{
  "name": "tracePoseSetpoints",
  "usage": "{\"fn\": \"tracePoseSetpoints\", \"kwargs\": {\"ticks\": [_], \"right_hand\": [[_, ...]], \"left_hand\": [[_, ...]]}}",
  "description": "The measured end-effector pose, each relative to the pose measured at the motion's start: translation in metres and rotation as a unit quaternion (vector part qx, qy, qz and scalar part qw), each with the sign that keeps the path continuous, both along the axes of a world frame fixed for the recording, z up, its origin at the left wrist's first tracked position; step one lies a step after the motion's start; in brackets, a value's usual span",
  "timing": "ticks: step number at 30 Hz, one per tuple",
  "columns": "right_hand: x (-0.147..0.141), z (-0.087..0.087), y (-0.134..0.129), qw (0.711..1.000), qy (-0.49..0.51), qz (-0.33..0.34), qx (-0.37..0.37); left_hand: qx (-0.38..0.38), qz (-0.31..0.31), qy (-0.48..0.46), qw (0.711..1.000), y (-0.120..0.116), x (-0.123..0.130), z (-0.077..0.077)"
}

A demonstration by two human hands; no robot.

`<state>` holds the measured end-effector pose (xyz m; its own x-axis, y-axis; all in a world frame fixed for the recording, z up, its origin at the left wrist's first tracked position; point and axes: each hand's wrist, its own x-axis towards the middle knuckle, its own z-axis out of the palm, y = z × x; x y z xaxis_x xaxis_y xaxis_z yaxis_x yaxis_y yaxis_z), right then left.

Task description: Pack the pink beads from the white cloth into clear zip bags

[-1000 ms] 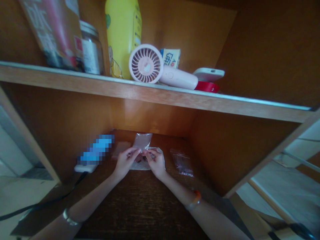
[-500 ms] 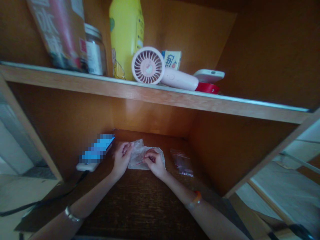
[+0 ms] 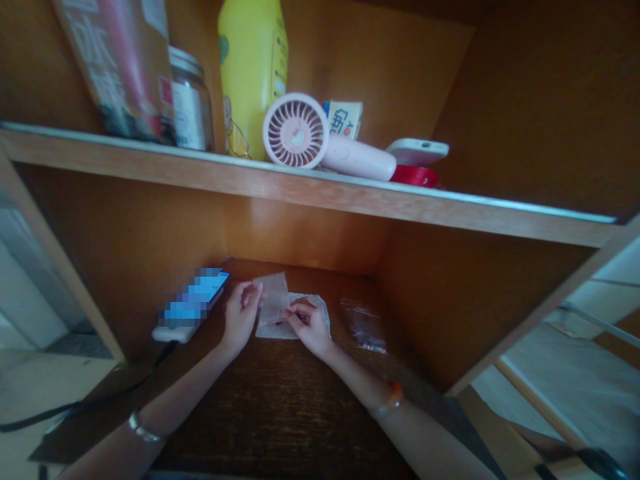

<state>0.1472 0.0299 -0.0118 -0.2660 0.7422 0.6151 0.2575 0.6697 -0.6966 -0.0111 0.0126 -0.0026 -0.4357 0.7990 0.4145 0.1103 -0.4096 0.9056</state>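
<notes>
Since the frame half a second ago, the small clear bag (image 3: 274,292) has turned flatter toward the camera, its crumpled shape opened into a smooth panel between the hands. The person's left hand (image 3: 241,315) pinches the bag's left edge near the top, and the right hand (image 3: 310,325) has thumb and finger closed on its lower right corner. The bag is tilted over a whitish sheet (image 3: 270,332) on the dark wooden surface (image 3: 260,407); whatever lies on the sheet is too blurred to name. To the right, well apart from the hands, lies a zip bag (image 3: 367,328) with dark contents. On the left, a phone (image 3: 200,297) with a pixelated screen leans on a white block, a black cable (image 3: 110,398) trailing from it. On the shelf above, a pink handheld fan (image 3: 296,131) lies before a yellow bottle (image 3: 253,60).
</notes>
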Motion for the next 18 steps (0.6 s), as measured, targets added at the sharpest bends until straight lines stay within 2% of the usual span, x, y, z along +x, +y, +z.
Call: {"fn": "tracePoseSetpoints", "kwargs": {"ticks": [6, 9, 11, 14, 16, 18], "right_hand": [[0.000, -0.004, 0.007, 0.995, 0.034, -0.088, -0.020], [0.001, -0.008, 0.011, 0.993, 0.038, -0.099, -0.044], [0.001, -0.008, 0.012, 0.994, 0.029, -0.096, -0.050], [0.000, -0.005, 0.013, 0.994, 0.000, -0.099, -0.050], [-0.003, -0.003, 0.014, 0.992, -0.041, -0.111, -0.038], [-0.007, -0.001, 0.015, 0.989, -0.093, -0.118, -0.013]], "left_hand": [[-0.011, -0.043, 0.075, 0.996, 0.004, 0.002, -0.008], [-0.015, -0.049, 0.122, 0.991, 0.004, 0.001, -0.010], [-0.021, -0.026, 0.160, 0.986, 0.005, -0.002, -0.010], [-0.049, 0.041, 0.238, 0.969, 0.005, -0.008, -0.005], [-0.098, 0.092, 0.298, 0.945, 0.003, -0.013, 0.002], [-0.172, 0.137, 0.374, 0.901, -0.001, -0.015, 0.009]]}}
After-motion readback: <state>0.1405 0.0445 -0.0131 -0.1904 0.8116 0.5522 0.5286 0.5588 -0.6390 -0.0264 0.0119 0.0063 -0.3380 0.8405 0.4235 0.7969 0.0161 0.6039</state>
